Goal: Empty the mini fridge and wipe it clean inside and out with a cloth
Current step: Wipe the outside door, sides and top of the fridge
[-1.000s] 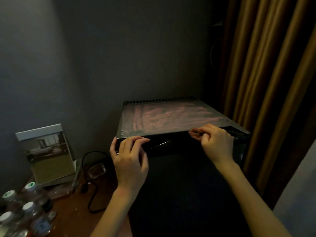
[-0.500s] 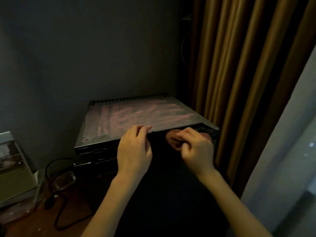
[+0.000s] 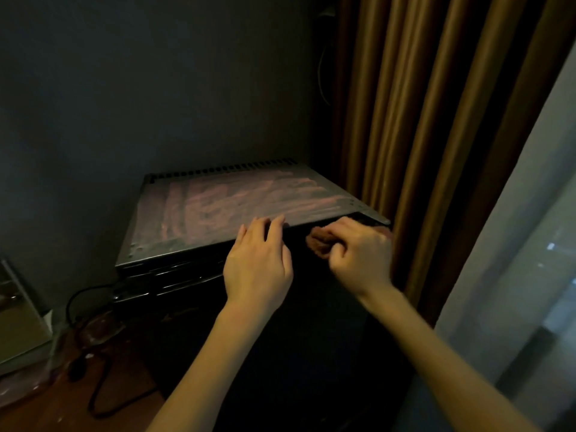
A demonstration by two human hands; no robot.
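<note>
- Your mini fridge (image 3: 249, 207) sits in a dim corner, top streaked.
- A curtain (image 3: 420, 120) hangs just beside its right edge; a cable (image 3: 96, 385) lies left.
- Your left hand (image 3: 258, 269) rests loose-fingered on the front edge; your right hand (image 3: 361, 254) grips the cloth (image 3: 318, 244) under it.

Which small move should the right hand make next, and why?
Probably slide the cloth leftward along the front edge: the fridge top already shows wipe streaks, the right hand grips the cloth at the front right corner, and the left hand rests on the edge.
</note>
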